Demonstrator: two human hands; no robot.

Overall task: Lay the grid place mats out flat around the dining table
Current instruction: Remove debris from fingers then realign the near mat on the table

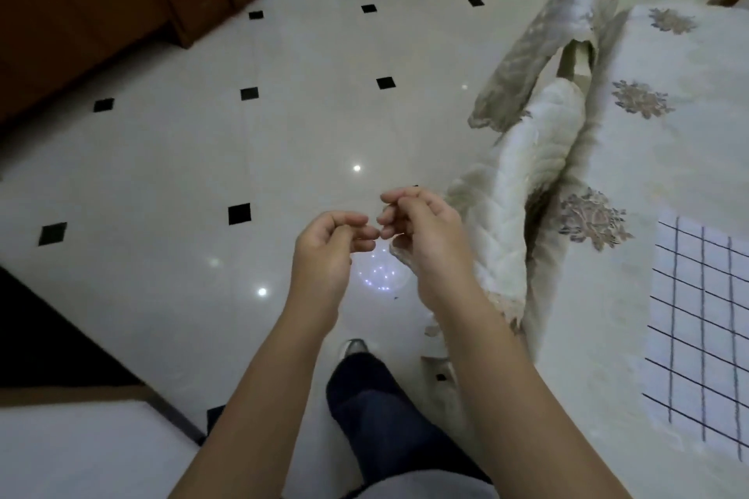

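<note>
Fingers curled, empty: left hand (pixel 328 251), right hand (pixel 423 239).
White black-grid place mat (pixel 701 328) lower right on desk (pixel 656 158); right hand nearer.

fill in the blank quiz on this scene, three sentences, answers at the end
The grid place mat lies flat on the ____.
It lies to the ____ of the right hand.
The pale floor has small ____ diamond tiles.
Missing words: table; right; black.

White place mat (pixel 701 320), dark grid
</note>
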